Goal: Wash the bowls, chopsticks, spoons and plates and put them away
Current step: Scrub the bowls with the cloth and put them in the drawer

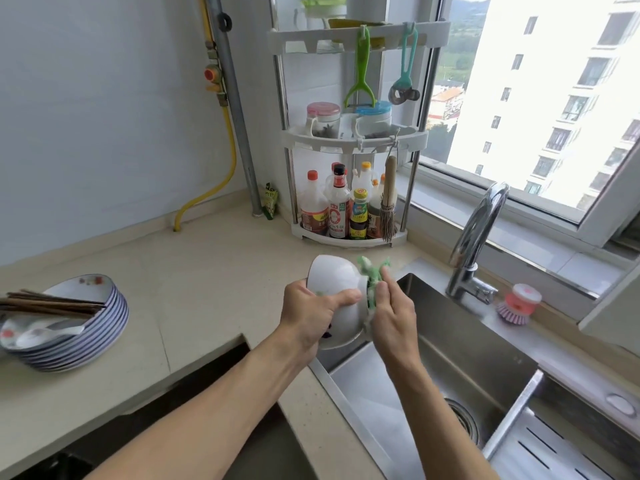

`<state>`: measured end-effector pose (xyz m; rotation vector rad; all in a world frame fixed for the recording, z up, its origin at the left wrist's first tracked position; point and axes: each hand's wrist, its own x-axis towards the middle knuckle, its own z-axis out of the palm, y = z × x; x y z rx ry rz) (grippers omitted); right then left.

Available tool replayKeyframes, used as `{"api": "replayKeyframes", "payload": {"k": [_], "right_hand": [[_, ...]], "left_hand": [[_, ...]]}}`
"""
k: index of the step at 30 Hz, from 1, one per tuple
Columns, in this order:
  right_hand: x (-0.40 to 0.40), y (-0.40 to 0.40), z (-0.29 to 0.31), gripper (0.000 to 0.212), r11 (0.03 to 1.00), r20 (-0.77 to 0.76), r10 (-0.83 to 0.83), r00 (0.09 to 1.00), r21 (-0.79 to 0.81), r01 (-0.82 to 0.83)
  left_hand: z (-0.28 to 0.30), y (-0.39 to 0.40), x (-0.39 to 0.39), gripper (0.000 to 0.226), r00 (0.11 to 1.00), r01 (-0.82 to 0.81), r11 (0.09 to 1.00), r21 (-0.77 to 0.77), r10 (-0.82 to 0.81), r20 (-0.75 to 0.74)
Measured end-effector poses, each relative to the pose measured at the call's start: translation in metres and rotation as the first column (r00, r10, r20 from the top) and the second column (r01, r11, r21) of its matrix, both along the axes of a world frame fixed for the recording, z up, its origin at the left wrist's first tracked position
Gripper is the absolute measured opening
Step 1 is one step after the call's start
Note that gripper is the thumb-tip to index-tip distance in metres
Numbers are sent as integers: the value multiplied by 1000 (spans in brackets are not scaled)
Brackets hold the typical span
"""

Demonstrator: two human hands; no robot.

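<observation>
Left hand (313,311) grasps a white bowl (337,292) tipped on its side, thumb across the outer wall, held over the near-left edge of the sink (485,362). Right hand (393,315) pinches a green cloth (372,275) against the bowl's base; well left of both hands, stacked plates (104,327) carry chopsticks (52,304) and a spoon (41,334)

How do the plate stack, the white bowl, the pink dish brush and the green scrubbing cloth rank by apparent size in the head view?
1. plate stack
2. white bowl
3 and 4. pink dish brush and green scrubbing cloth: unsure, since the right hand hides part of the cloth.
</observation>
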<state>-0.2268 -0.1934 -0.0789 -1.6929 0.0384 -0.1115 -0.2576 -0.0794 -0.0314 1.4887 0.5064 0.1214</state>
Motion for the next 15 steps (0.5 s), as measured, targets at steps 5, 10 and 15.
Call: {"api": "replayKeyframes", "payload": {"k": [5,10,15], "right_hand": [[-22,21,0,51,995,141,102,985,-10,-102],[-3,10,22,30,983,130,124,984,-153,-103],[-7,11,32,27,942,64,322,944,-116,-314]], "left_hand": [[3,10,-1,40,999,-30,999,27,31,-29],[6,30,-13,53,975,216,947,236,-196,-107],[18,60,-31,59,932,361,898,250,-358,-57]]}}
